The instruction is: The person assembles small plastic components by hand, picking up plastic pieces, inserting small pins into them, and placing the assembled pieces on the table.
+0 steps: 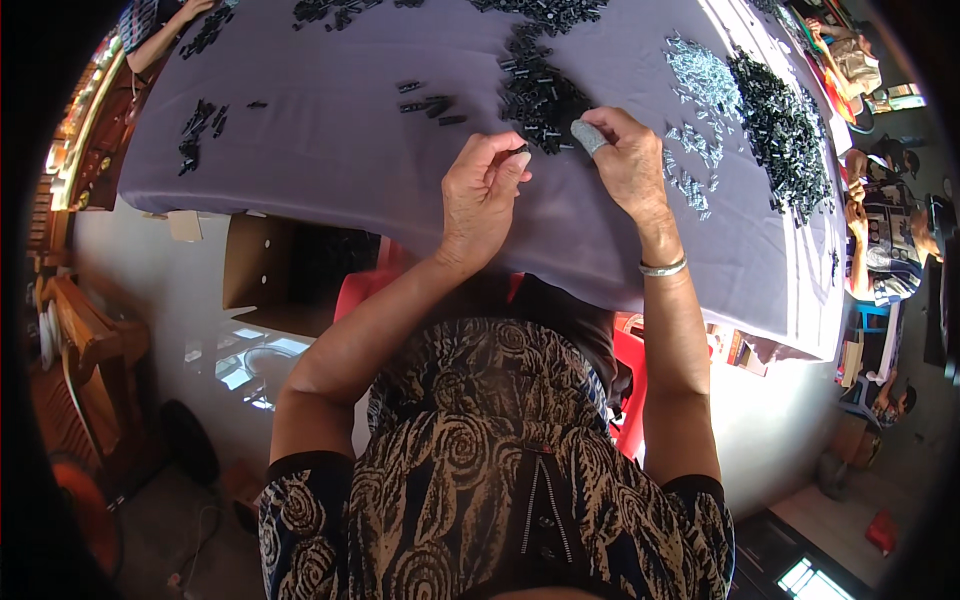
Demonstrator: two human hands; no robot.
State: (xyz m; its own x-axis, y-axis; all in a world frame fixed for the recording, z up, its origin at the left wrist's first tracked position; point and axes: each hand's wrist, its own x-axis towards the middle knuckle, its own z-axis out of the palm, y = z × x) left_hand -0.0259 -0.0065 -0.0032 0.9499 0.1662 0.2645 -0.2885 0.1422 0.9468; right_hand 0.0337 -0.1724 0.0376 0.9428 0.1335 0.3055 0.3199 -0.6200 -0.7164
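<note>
My left hand (pixel 478 195) is closed in a pinch above the near part of the cloth-covered table. A small black part (pixel 521 150) shows between its thumb and fingertips. Close by on the right, my right hand (pixel 634 170) has its fingers curled together, with a grey finger sleeve (pixel 588 138) on one digit. Whether it grips anything small is hidden. Just beyond both hands lies a heap of small black cylindrical parts (pixel 535 85). Several loose black parts (pixel 432 106) rest to the left of that heap.
Small silvery pieces (pixel 703 75) lie scattered at the right, beside another big black heap (pixel 785 140). A smaller black cluster (pixel 192 150) sits on the left. Another person's arm (pixel 165 38) reaches in at the far left. An open cardboard box (pixel 255 265) stands below the table's edge.
</note>
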